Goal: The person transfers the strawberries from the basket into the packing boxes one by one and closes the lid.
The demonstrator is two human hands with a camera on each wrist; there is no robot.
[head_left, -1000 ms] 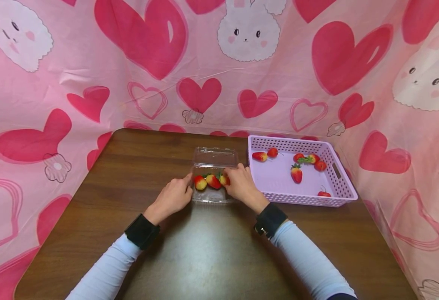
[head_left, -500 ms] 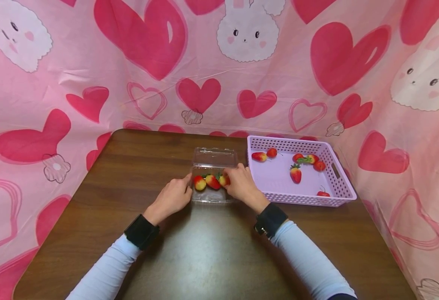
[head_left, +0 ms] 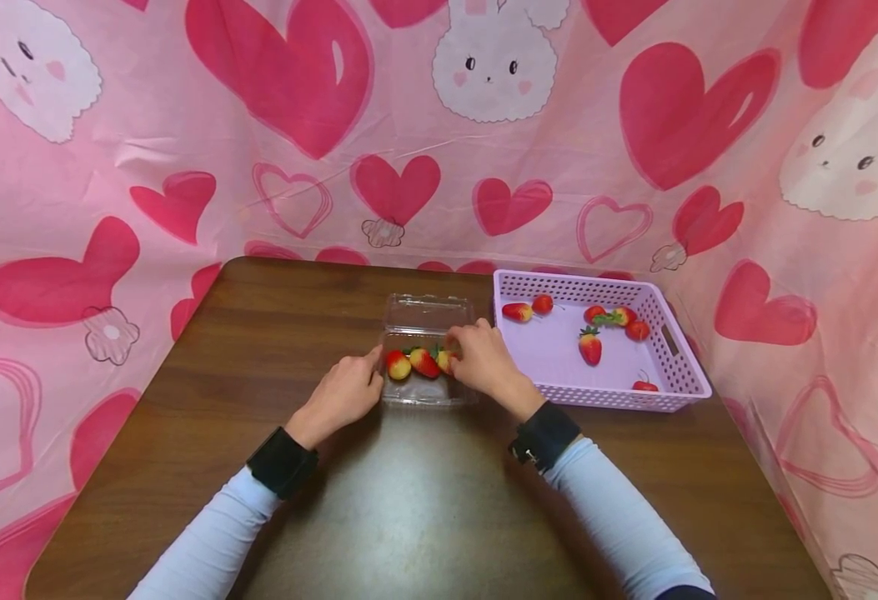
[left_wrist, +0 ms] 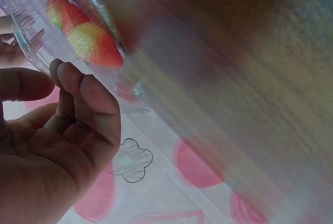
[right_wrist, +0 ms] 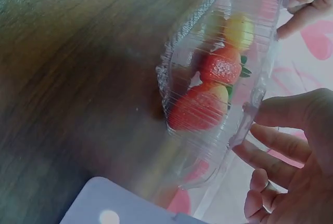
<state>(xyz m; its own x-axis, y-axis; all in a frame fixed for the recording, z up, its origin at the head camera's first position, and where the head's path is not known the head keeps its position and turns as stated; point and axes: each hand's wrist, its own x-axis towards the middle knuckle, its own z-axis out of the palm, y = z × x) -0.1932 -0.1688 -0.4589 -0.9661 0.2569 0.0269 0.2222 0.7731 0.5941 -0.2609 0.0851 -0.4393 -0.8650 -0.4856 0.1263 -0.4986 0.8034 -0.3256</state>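
A clear plastic clamshell box (head_left: 418, 395) lies on the table with its lid (head_left: 429, 313) folded open on the far side. Three strawberries, red with yellowish ends, sit in a row inside it, among them the middle strawberry (head_left: 424, 362). My left hand (head_left: 344, 392) holds the box's left edge; in the left wrist view its thumb and curled fingers meet at the rim. At the right edge, my right hand (head_left: 487, 362) pinches the rim, thumb and fingertips close together in the right wrist view. It partly covers the right strawberry (head_left: 444, 361).
A lilac perforated basket (head_left: 551, 367) stands right of the box, close to my right hand. In it lie strawberries (head_left: 590, 346) and small round red fruits (head_left: 637, 331) with stems. A pink curtain with hearts and rabbits hangs behind the brown wooden table (head_left: 303, 308).
My right hand has shifted slightly, its fingers lifting a little at the box's right rim. The left hand, the box and the strawberries stay where they were.
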